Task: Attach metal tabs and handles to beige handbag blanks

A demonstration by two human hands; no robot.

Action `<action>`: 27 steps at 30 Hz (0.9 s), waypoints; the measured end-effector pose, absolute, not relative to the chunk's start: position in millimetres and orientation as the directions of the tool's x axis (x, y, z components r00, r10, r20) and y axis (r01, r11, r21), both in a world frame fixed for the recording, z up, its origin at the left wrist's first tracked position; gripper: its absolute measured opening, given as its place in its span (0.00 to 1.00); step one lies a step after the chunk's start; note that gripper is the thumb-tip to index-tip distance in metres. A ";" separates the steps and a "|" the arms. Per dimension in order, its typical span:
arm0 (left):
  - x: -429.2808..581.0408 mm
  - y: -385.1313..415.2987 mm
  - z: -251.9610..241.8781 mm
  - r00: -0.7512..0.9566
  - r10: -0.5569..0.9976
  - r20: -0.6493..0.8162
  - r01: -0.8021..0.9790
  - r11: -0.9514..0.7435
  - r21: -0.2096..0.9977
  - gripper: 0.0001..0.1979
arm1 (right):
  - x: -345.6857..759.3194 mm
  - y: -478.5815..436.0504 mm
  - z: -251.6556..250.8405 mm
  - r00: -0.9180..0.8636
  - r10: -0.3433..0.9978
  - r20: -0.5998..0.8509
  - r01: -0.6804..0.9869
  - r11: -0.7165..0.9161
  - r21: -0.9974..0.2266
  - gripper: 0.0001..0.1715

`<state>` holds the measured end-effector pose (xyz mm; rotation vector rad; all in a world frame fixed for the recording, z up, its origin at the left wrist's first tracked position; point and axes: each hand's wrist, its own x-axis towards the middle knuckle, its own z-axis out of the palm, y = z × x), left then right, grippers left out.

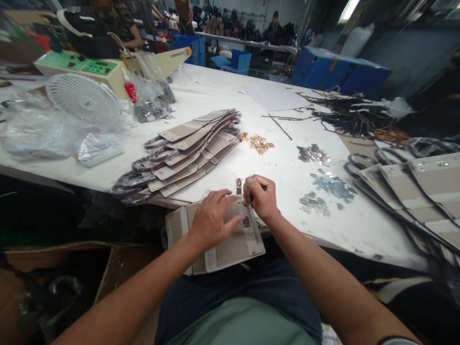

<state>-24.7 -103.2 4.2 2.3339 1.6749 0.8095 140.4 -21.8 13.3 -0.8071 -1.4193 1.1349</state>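
Note:
A beige bag piece (230, 254) with pale strips and a small metal plate (246, 221) lies over the table's front edge, above my lap. My left hand (212, 218) rests on it, fingers and thumb spread. My right hand (261, 195) is closed around a dark, thin tool (265, 187) at the piece's far corner; its tip is hidden by my fingers. Just left of that hand, a dark strap tab (239, 186) with a metal fitting sticks out past the piece's far edge.
Stacked bag pieces with wrapped handles (190, 153) lie left, more (427, 187) right. Gold-coloured fittings (261, 143) and metal plates (334, 187) sit in piles. A fan (84, 99), a green-topped machine (86, 64) and dark straps (352, 112) stand farther off. People are in the background.

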 end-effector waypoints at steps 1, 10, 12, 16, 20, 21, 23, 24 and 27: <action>-23.1 -121.2 -1.3 0.323 0.877 0.356 0.806 -0.452 0.383 0.30 | 141.4 -22.6 13.3 -0.177 0.928 0.329 -0.111 0.313 -0.943 0.29; -6.5 -169.3 -33.7 0.492 0.866 0.092 0.838 -0.500 0.220 0.46 | 145.0 -30.5 15.1 -0.142 0.933 0.330 -0.148 0.309 -0.939 0.29; -4.9 -166.6 -30.1 0.488 0.869 0.084 0.841 -0.494 0.222 0.45 | 148.4 -37.2 13.1 -0.124 0.943 0.310 -0.195 0.283 -0.939 0.30; -4.3 -165.3 -23.3 0.487 0.870 0.080 0.840 -0.492 0.231 0.43 | 157.8 -51.2 10.3 -0.062 0.956 0.287 -0.299 0.256 -0.919 0.28; -4.7 -164.1 -21.3 0.492 0.868 0.072 0.833 -0.493 0.253 0.43 | 164.0 -58.7 14.5 -0.034 0.956 0.293 -0.397 0.256 -0.881 0.27; -4.8 -163.5 -21.2 0.492 0.868 0.070 0.832 -0.492 0.257 0.43 | 164.4 -59.7 16.0 -0.033 0.954 0.297 -0.412 0.258 -0.874 0.27; -5.3 -162.3 -21.1 0.495 0.867 0.062 0.829 -0.493 0.265 0.43 | 163.8 -61.1 18.0 -0.045 0.954 0.296 -0.427 0.249 -0.869 0.26; -5.5 -161.8 -21.0 0.498 0.865 0.058 0.827 -0.494 0.269 0.43 | 163.0 -61.6 18.2 -0.058 0.955 0.291 -0.424 0.240 -0.873 0.26; -6.3 -160.9 -20.8 0.505 0.862 0.044 0.824 -0.496 0.274 0.43 | 160.6 -62.5 15.3 -0.084 0.959 0.271 -0.388 0.219 -0.895 0.27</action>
